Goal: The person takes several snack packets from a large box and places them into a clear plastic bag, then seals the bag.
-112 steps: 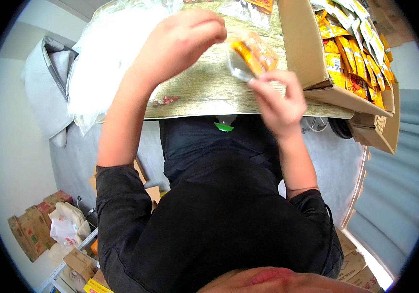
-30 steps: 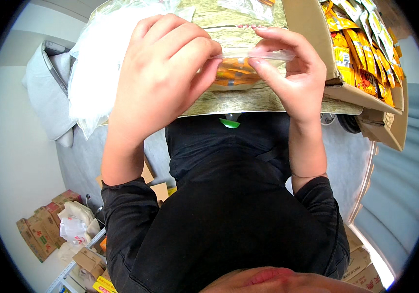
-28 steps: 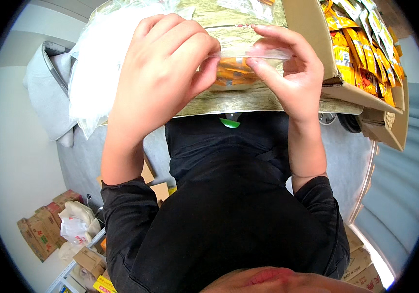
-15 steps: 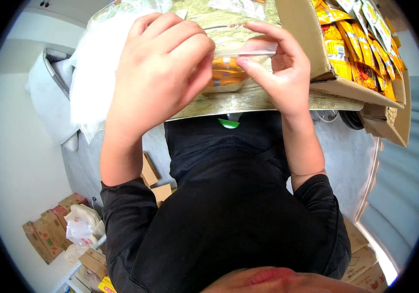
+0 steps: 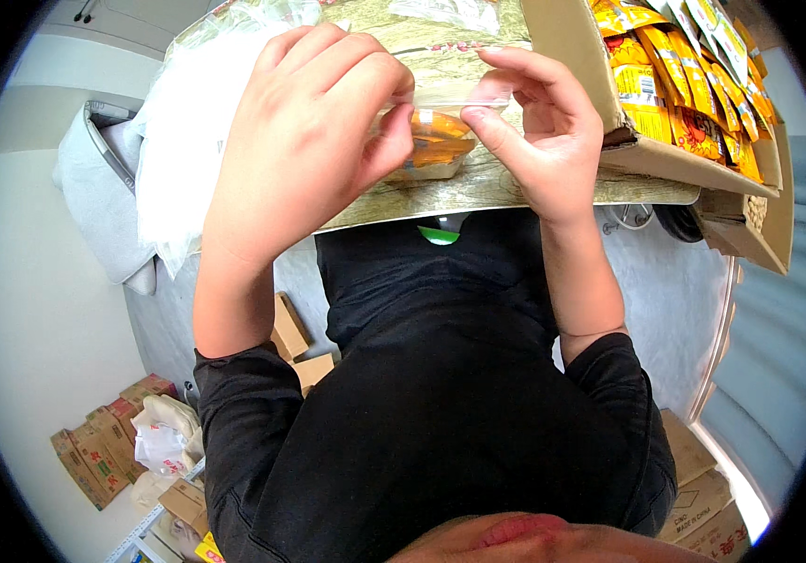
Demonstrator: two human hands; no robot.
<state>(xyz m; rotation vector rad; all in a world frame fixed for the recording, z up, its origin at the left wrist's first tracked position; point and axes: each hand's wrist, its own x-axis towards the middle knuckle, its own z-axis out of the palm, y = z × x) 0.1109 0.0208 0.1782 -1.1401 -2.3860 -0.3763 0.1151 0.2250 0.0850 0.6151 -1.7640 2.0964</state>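
Between my two hands is a clear plastic zip bag [image 5: 455, 172] with several small orange packets [image 5: 441, 150] inside. My left hand [image 5: 314, 141] is closed on the left part of the bag's top edge, its fingers bent and partly hidden behind the back of the hand. My right hand [image 5: 548, 136] pinches the right end of the same edge, thumb in front and the other fingers curled behind. The bag rests at or just above the wood-patterned tabletop [image 5: 441, 194]; I cannot tell which.
A pile of clear plastic bags [image 5: 187, 150] lies left of my left hand. At the right stands an open cardboard box [image 5: 572, 66] full of yellow packets [image 5: 647, 94]. More clear plastic [image 5: 455, 11] lies at the far side. A grey cloth-covered seat [image 5: 93, 188] is beyond the table's left.
My right thumb has shifted slightly right along the bag's top edge, and less of that edge sticks out past it. My left hand keeps nearly the same place and grip.
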